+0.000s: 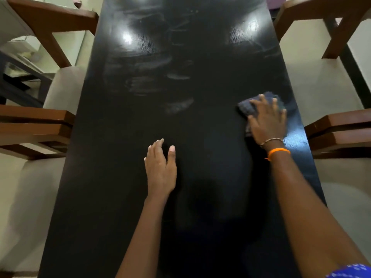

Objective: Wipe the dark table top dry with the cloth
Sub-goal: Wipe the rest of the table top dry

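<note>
R hand (268,122) on cloth (246,107), chairs (341,135) flank table (140,121)

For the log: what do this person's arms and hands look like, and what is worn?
No gloves or visible rings. The left hand and forearm wear nothing. The right hand has a thin beaded gold-coloured bracelet at its wrist and, behind it, a plain orange wristband. A blue sleeve with white markings shows on the right upper arm.
</note>
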### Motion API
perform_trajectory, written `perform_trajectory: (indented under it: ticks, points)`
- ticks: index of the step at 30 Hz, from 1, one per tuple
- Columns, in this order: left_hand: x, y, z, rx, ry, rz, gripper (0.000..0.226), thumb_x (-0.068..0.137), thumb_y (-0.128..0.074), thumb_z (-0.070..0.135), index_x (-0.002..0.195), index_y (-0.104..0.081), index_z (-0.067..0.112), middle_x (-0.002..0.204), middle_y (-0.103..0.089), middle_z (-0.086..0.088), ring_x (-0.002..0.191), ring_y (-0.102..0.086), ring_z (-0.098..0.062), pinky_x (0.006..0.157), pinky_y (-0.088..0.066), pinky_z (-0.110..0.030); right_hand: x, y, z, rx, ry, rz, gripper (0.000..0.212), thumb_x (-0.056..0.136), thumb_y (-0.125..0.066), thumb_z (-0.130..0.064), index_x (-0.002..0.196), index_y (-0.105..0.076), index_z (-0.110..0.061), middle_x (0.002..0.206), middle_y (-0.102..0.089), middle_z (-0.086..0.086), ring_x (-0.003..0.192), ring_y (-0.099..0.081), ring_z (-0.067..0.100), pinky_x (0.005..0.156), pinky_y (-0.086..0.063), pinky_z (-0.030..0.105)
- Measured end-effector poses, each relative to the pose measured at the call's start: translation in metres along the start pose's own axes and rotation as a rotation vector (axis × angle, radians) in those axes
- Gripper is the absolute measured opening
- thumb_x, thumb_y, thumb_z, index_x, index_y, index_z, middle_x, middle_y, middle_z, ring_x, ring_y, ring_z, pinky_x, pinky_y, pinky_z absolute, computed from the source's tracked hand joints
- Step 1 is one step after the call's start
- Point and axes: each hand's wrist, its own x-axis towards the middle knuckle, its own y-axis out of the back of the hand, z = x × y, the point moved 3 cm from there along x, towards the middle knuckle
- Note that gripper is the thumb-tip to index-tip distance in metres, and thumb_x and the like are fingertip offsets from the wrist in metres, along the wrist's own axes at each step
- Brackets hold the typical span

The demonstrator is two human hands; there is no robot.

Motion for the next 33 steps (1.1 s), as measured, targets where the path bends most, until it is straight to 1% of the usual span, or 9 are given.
perform_trajectory:
  ticks: [4, 7, 11, 15, 17, 20, 24, 29, 33]
  points:
    - [0.003, -0.002, -0.004, 0.004, 0.004, 0.003, 0.052, 0.096, -0.031, 0.041, 0.144, -0.028, 0.019, 0.152, -0.029, 0.000, 0.144, -0.014, -0.015, 0.118, -0.014, -0.044, 0.009, 0.006, 0.016, 0.099, -0.307, 0.095, 0.048, 0.088, -0.046, -0.017, 0.135, -0.041, -0.023, 0.158, -0.020, 0.000, 0.147, -0.005, 0.030, 0.117, 0.001, 0.056]
    - [0.004, 0.001, -0.005, -0.055, -0.001, 0.041, 0.052, 0.096, -0.032, 0.042, 0.143, -0.028, 0.020, 0.149, -0.032, 0.001, 0.141, -0.021, -0.013, 0.117, -0.020, -0.047, 0.016, -0.006, -0.028, 0.081, -0.330, 0.100, 0.056, 0.083, -0.047, -0.018, 0.138, -0.037, -0.020, 0.159, -0.016, 0.002, 0.147, -0.001, 0.032, 0.116, 0.003, 0.058]
    - [0.013, 0.012, -0.009, -0.116, 0.011, 0.083, 0.052, 0.096, -0.033, 0.041, 0.143, -0.029, 0.018, 0.148, -0.034, -0.001, 0.139, -0.025, -0.014, 0.115, -0.021, -0.048, 0.011, -0.045, -0.142, 0.020, -0.032, -0.017, 0.063, 0.086, -0.047, -0.026, 0.145, -0.026, -0.022, 0.160, -0.006, 0.005, 0.147, 0.004, 0.034, 0.114, 0.005, 0.058]
    - [0.022, 0.028, -0.021, -0.154, 0.046, 0.160, 0.053, 0.097, -0.034, 0.037, 0.145, -0.025, 0.014, 0.150, -0.032, -0.006, 0.140, -0.025, -0.018, 0.116, -0.020, -0.047, -0.018, -0.088, -0.262, 0.027, 0.386, -0.229, 0.060, 0.092, -0.043, -0.035, 0.147, -0.023, -0.022, 0.161, -0.001, 0.005, 0.146, 0.010, 0.033, 0.114, 0.010, 0.055]
    - [0.025, 0.034, -0.025, -0.145, 0.060, 0.164, 0.057, 0.097, -0.032, 0.041, 0.147, -0.018, 0.016, 0.151, -0.030, -0.005, 0.140, -0.024, -0.017, 0.116, -0.020, -0.048, -0.024, -0.094, -0.284, 0.027, 0.542, -0.296, 0.057, 0.093, -0.043, -0.034, 0.146, -0.025, -0.024, 0.161, -0.003, 0.002, 0.147, 0.009, 0.030, 0.115, 0.010, 0.052]
    - [0.027, 0.035, -0.024, -0.131, 0.057, 0.139, 0.059, 0.097, -0.029, 0.045, 0.148, -0.015, 0.019, 0.151, -0.030, -0.002, 0.139, -0.024, -0.015, 0.116, -0.018, -0.049, -0.013, -0.088, -0.263, 0.031, 0.606, -0.272, 0.053, 0.095, -0.039, -0.033, 0.146, -0.024, -0.030, 0.160, -0.008, -0.003, 0.148, 0.004, 0.026, 0.117, 0.006, 0.047]
    - [0.034, 0.022, -0.013, -0.048, 0.040, 0.071, 0.057, 0.097, -0.027, 0.043, 0.147, -0.020, 0.017, 0.154, -0.025, -0.003, 0.144, -0.013, -0.015, 0.119, -0.001, -0.035, 0.022, -0.061, -0.177, -0.024, 0.376, -0.128, 0.053, 0.095, -0.037, -0.034, 0.147, -0.024, -0.031, 0.160, -0.009, -0.005, 0.148, -0.001, 0.023, 0.117, 0.001, 0.047]
    - [0.036, 0.005, -0.005, 0.044, 0.052, 0.017, 0.066, 0.095, -0.026, 0.048, 0.148, -0.014, 0.012, 0.157, -0.015, -0.004, 0.145, -0.006, -0.014, 0.119, -0.004, -0.036, 0.056, -0.009, -0.030, -0.037, -0.084, 0.038, 0.053, 0.095, -0.040, -0.032, 0.147, -0.027, -0.027, 0.160, -0.014, -0.001, 0.147, -0.005, 0.028, 0.118, -0.004, 0.052]
    - [0.037, 0.004, -0.006, 0.117, 0.056, 0.022, 0.071, 0.091, -0.024, 0.052, 0.148, -0.012, 0.010, 0.157, -0.015, -0.005, 0.145, -0.008, -0.017, 0.119, -0.008, -0.037, 0.061, 0.002, -0.001, 0.015, -0.399, 0.104, 0.056, 0.094, -0.042, -0.035, 0.147, -0.027, -0.024, 0.160, -0.012, 0.003, 0.147, -0.002, 0.031, 0.118, -0.001, 0.053]
